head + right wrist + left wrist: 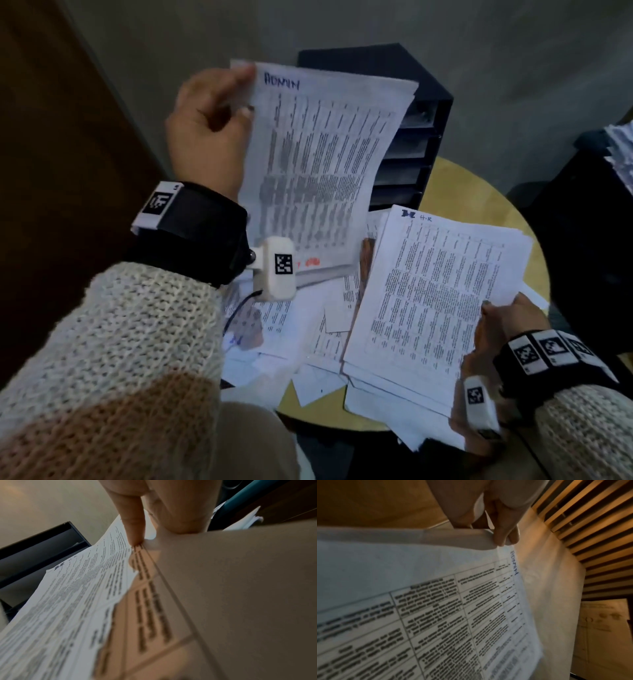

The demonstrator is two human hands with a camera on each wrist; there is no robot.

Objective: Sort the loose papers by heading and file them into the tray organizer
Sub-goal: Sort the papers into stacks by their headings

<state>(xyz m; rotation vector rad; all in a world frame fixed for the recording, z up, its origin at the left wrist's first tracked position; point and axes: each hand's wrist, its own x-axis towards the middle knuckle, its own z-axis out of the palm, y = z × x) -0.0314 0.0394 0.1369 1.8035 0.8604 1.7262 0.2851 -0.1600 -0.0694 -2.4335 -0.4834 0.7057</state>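
My left hand (219,113) pinches the top left corner of a printed sheet headed ADMIN (318,154) and holds it up in front of the black tray organizer (421,137); in the left wrist view the fingertips (501,539) clamp that ADMIN sheet (436,608) at its corner. My right hand (496,339) grips the right edge of a stack of papers (435,294) whose top sheet is headed H.R, low over the table. The right wrist view shows a finger (133,524) pressing on that stack (68,608). More loose papers (308,329) lie scattered beneath.
The round yellow table (472,195) carries the organizer at its far side against a grey wall. A dark piece of furniture with another pile of papers (620,150) stands at the right. A brown door or panel (51,137) is at the left.
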